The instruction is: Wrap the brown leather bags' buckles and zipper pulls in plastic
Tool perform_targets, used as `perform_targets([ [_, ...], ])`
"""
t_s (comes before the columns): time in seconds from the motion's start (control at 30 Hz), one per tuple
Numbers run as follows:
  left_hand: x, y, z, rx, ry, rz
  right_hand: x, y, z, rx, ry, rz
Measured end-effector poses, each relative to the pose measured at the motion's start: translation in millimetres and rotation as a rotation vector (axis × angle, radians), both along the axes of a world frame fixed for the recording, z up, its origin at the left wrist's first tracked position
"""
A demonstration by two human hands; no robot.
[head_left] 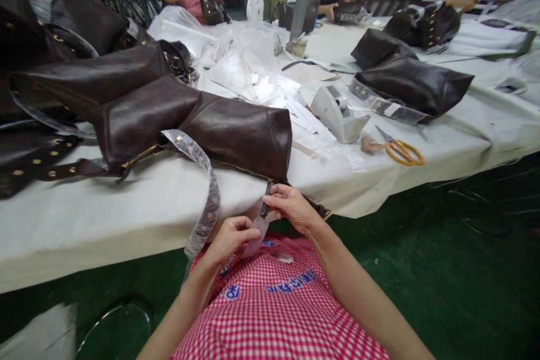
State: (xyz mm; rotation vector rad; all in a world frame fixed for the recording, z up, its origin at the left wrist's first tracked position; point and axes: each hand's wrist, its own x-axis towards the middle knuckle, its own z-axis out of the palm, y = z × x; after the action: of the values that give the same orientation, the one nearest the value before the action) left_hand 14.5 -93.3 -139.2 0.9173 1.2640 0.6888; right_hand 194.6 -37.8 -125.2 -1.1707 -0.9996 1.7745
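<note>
My right hand (pixel 291 206) pinches a short dark zipper pull tab (pixel 265 205) that hangs from the front edge of a dark brown leather bag (pixel 236 132) on the table. My left hand (pixel 231 237) is closed on a small piece of clear plastic wrap (pixel 255 242) just below that tab, above my red checked apron (pixel 278 309). A studded strap wrapped in clear plastic (pixel 206 202) droops from the bag over the table edge, to the left of my hands.
A white-covered table (pixel 126 208) holds several more brown bags (pixel 413 84), a tape dispenser (pixel 340 112), yellow-handled scissors (pixel 400 151) and loose plastic bags (pixel 248 50). Other people work at the far side. The floor (pixel 455 270) is green.
</note>
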Motion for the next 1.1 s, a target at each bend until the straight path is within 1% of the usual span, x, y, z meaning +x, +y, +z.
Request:
perform_targets([
  [0.17, 2.6, 0.6, -0.9, -0.006, 0.016, -0.003, 0.0, 0.0, -1.4, 0.013, -0.01, 0.0],
  [0.37, 5.9, 0.7, -3.5, -0.014, -0.031, -0.005, -0.9, 0.2, -4.8, 0.029, -0.013, 0.006],
  [0.53, 6.9, 0.2, -2.6, -0.059, -0.077, 0.024, -1.0, -0.5, -6.7, 0.044, -0.038, 0.008],
  [0.77, 7.1, 1.2, -4.1, -0.111, -0.129, 0.083, -0.3, 0.2, -1.7, 0.052, -0.027, 0.022],
  [1.1, 8.4, 2.4, -2.3, -0.172, -0.2, 0.141, -0.2, 1.2, -3.7, 0.07, -0.05, 0.03],
])
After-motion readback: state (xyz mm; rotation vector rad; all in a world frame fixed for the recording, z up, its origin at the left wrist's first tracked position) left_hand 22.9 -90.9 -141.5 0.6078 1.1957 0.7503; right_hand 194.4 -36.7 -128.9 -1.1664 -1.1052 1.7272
